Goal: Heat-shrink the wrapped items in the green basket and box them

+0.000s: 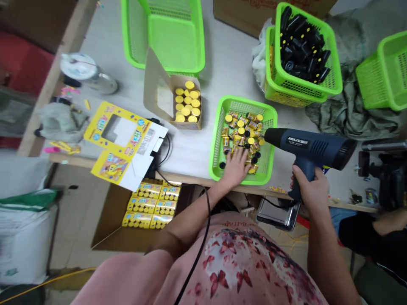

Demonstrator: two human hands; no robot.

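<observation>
My left hand (pixel 237 167) rests with spread fingers on a heap of small yellow-capped, film-wrapped containers (pixel 243 131) inside a green plastic basket (pixel 243 106). My right hand (pixel 310 186) grips the handle of a dark blue heat gun (pixel 310 148). The gun's black nozzle points left at the heap, just past the basket's right rim. Its black cord runs down past my body.
An open carton of yellow-capped containers (pixel 187 103) stands left of the basket. Green baskets (pixel 302 55) hold black-bodied containers at the back right. A flat printed yellow carton blank (pixel 124 140) overhangs the table's front edge, above a box of yellow packs (pixel 151 203).
</observation>
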